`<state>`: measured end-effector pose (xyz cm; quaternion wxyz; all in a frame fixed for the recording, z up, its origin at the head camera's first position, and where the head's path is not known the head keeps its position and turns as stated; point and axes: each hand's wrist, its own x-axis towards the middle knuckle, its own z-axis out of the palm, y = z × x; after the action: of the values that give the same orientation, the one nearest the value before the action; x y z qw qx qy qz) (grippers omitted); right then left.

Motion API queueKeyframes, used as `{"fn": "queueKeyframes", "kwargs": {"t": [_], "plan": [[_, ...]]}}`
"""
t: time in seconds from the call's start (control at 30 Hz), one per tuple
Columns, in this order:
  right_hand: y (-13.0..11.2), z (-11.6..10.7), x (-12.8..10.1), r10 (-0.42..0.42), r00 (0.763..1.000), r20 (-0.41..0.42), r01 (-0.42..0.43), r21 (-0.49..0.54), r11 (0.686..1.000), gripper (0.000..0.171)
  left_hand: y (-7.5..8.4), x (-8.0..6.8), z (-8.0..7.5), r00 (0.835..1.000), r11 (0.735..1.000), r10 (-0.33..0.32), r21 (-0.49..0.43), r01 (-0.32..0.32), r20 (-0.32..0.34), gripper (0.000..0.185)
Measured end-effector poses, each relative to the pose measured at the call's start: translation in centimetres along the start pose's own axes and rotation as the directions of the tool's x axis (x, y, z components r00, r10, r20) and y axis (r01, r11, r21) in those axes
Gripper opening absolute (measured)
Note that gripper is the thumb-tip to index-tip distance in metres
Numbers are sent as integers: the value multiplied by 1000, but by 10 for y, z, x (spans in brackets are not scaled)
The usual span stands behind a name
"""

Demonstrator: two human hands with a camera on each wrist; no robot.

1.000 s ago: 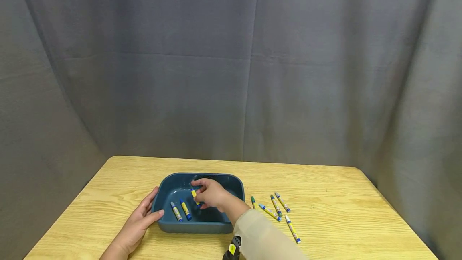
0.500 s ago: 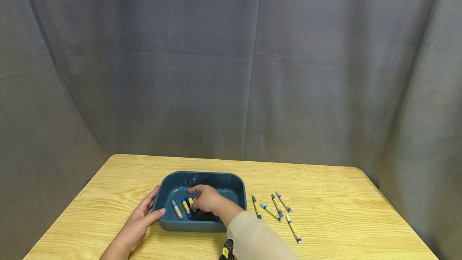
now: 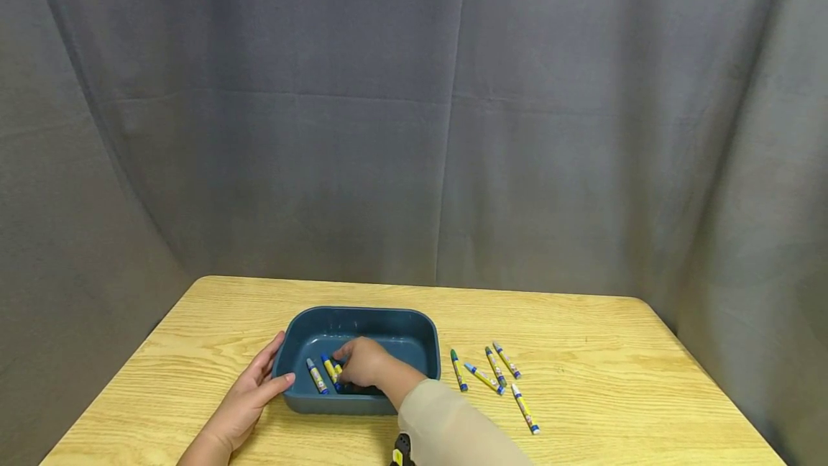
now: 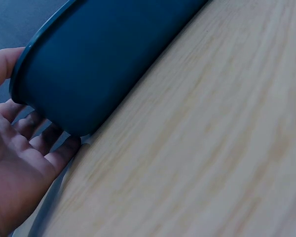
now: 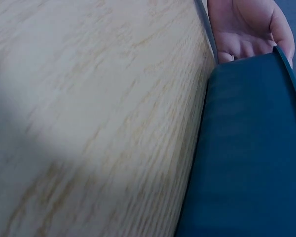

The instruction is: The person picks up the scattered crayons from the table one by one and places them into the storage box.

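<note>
The right hand (image 3: 362, 365) reaches low inside the bin (image 3: 414, 322), fingers curled on a crayon (image 3: 337, 367) at its left, long axis near-to-far beside two others. The left hand (image 3: 249, 398) lies spread against the bin's left wall.

Right hand (image 3: 364, 363) inside blue tub (image 3: 414, 327)

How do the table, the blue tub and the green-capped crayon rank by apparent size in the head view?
1. Table, largest.
2. Blue tub.
3. Green-capped crayon, smallest.
</note>
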<state>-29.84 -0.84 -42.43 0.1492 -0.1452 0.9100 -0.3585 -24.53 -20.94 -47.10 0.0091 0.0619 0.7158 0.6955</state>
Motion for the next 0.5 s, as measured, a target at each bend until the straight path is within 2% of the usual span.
{"fn": "queueKeyframes", "kwargs": {"t": [0.17, 0.3, 0.37, 0.5], "plan": [[-1, -2, 1, -4, 1000, 3, 4, -86, 996, 34, 0, 0, 0, 1000, 1000, -1, 4, 1, 0, 76], [-1, -5, 1, 9, 1000, -13, -10, -95, 995, 33, -1, 0, -1, 1000, 1000, -3, 6, 3, 1, 76], [0, -8, 0, 7, 1000, -15, -8, -54, 999, 33, -1, 0, -1, 1000, 1000, -2, 5, 2, 0, 76], [3, -20, -4, -15, 1000, 2, 15, 94, 995, 34, -2, 0, -1, 1000, 1000, 2, 5, -2, -1, 76]]}}
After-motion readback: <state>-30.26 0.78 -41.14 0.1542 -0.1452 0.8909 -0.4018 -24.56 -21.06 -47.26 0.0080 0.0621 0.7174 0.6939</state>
